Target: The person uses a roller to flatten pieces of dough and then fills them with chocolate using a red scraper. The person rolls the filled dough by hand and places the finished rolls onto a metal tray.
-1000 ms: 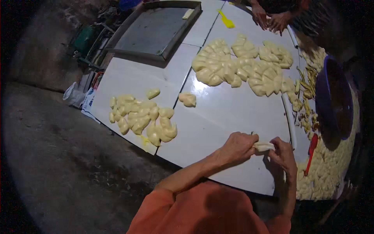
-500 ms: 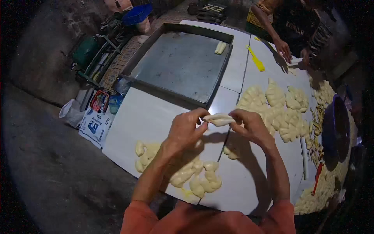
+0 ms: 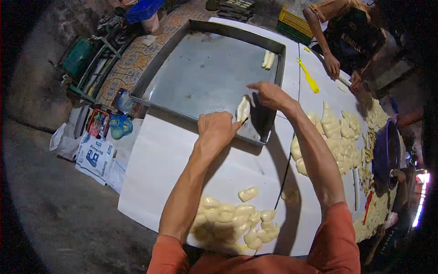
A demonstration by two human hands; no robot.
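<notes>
A long, pale folded dough piece point(image 3: 243, 109) is in the near right corner of the big metal tray point(image 3: 182, 101). My left hand point(image 3: 214, 130) has its fingers curled, with the thumb at the near end of that piece. Close to its far end, my right hand point(image 3: 272, 95) stretches out its index finger, apart from the dough. Two finished dough rolls point(image 3: 268, 60) lie side by side in the tray's far right corner. On the white table near me are several small dough lumps point(image 3: 228, 217), and one flattened dough lump point(image 3: 247, 194) sits apart from them.
More dough lumps point(image 3: 337, 141) cover the table's right side, by a purple basin point(image 3: 387, 153). A yellow brush point(image 3: 308, 76) lies beyond them. Across the table, a co-worker's hand point(image 3: 332, 65) handles a dough strip. Bags point(image 3: 93, 155) stand left of the table.
Both hands have moved away from me, from above the table to the tray, bringing the dough piece. My right fingers have come off it. The view has shifted too.
</notes>
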